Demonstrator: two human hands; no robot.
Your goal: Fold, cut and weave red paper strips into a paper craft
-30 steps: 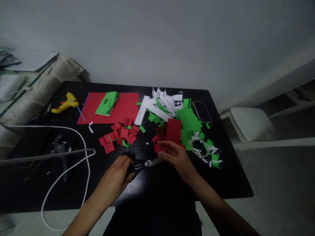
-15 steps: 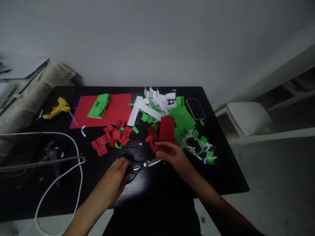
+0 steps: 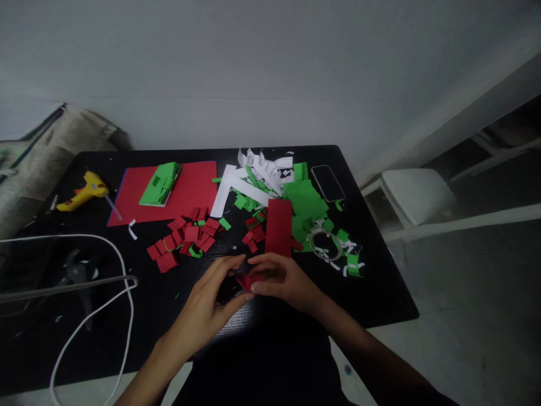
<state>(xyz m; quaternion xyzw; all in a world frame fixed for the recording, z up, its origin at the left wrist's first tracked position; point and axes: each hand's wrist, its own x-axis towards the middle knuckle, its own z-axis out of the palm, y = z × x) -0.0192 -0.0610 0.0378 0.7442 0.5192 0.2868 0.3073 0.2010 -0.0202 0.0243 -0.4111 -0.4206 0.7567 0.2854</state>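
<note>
Since half a second ago, the left hand [image 3: 207,296] has moved in beside the right hand [image 3: 289,283], and the small red paper piece [image 3: 250,281] has come closer to the person. It sits between the hands, on the near side of the long red card [image 3: 279,225] and a bit left. The right hand pinches it with thumb and fingers. The left hand is curled with its thumb near the piece; I can't tell if it grips anything. The paper looks light, dry and a little stiff, so it should bend or crease if squeezed hard. A soft pinch at the edges would be best. Left of the card lie red bits [image 3: 255,233], then a bigger red pile [image 3: 190,235]. Right of it are a green sheet [image 3: 305,198] and, farther off, a phone [image 3: 328,183], all on the black desk [image 3: 380,296].
</note>
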